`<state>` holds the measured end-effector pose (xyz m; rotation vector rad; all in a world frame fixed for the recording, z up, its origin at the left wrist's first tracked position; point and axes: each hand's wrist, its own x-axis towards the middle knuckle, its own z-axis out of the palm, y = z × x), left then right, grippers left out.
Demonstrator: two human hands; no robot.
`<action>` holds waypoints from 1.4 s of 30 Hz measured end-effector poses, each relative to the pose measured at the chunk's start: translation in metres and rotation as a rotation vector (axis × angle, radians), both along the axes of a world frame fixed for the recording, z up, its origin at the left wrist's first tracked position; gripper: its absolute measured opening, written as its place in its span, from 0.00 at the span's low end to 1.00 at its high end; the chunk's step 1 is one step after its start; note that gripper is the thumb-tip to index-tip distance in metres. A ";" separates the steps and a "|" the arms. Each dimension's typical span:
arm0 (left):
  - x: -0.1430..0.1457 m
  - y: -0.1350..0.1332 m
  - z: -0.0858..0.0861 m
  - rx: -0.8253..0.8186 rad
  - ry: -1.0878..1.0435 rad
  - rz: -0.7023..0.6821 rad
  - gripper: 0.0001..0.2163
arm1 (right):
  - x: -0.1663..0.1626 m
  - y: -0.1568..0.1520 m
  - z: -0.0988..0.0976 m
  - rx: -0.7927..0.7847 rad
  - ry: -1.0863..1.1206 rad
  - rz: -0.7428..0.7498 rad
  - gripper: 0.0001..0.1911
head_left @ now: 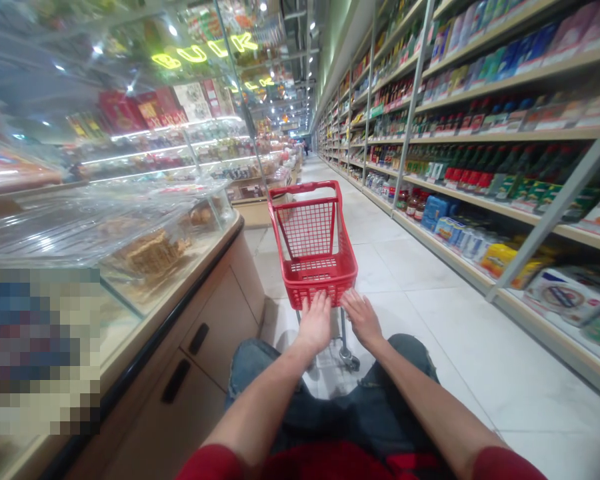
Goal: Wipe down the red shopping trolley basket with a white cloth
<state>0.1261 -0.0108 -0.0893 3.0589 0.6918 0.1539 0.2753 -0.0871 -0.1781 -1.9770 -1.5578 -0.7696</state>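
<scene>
A small red shopping cart (320,277) with lattice basket walls stands in the aisle in front of my bent knees. My left hand (316,325) is at the basket's near side, its fingers stretched out over the lower lattice. Beside it, my right hand (363,320) reaches to the basket's near right corner with fingers extended. Neither hand is wrapped round anything. Whether the fingertips press on the plastic or rest just short of it, I cannot tell. The basket's visible inside shows no goods. Below hangs a grey metal leg with a caster wheel (349,360).
Close on the left runs a wooden counter (220,300) with clear-covered bins. Long shelves (480,207) of bottles, jars and packs line the right. Pale floor tiles (445,313) stretch down the aisle, where a distant person (307,146) shows. A pixelated patch hides the lower left.
</scene>
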 end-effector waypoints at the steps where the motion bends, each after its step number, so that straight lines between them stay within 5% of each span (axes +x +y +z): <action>1: 0.000 0.001 0.001 -0.010 0.000 0.010 0.30 | 0.002 0.000 0.008 0.035 0.013 -0.025 0.20; 5: -0.001 0.003 0.007 -0.066 -0.023 0.026 0.31 | 0.009 0.007 0.032 0.119 0.100 -0.107 0.20; 8: 0.000 0.004 0.009 -0.183 -0.110 0.023 0.31 | 0.006 0.012 0.021 0.066 0.191 -0.067 0.21; 12: 0.007 0.006 0.007 -0.769 -0.439 0.214 0.27 | -0.014 0.014 0.011 0.127 0.349 0.041 0.22; 14: 0.009 0.008 0.008 -1.061 -0.564 0.314 0.22 | -0.029 0.014 0.026 0.192 0.451 0.108 0.21; 20: -0.009 0.023 0.024 -1.514 -0.777 0.406 0.21 | -0.072 0.009 0.098 0.284 0.966 0.279 0.19; 24: -0.025 0.019 0.037 -1.400 -0.990 0.244 0.25 | -0.085 0.007 0.132 0.441 1.433 0.130 0.19; 28: -0.030 -0.005 0.034 -1.183 -0.999 0.114 0.28 | -0.098 0.008 0.155 0.546 1.807 0.195 0.19; 32: -0.036 -0.010 0.028 -1.486 -0.864 0.119 0.11 | -0.106 0.005 0.164 0.534 1.919 0.313 0.18; 37: -0.055 0.011 0.049 -1.875 -1.066 0.308 0.06 | -0.113 -0.004 0.162 0.313 1.913 0.385 0.21; 42: -0.069 0.027 0.072 -2.160 -1.164 0.350 0.06 | -0.121 -0.003 0.162 0.162 1.895 0.364 0.23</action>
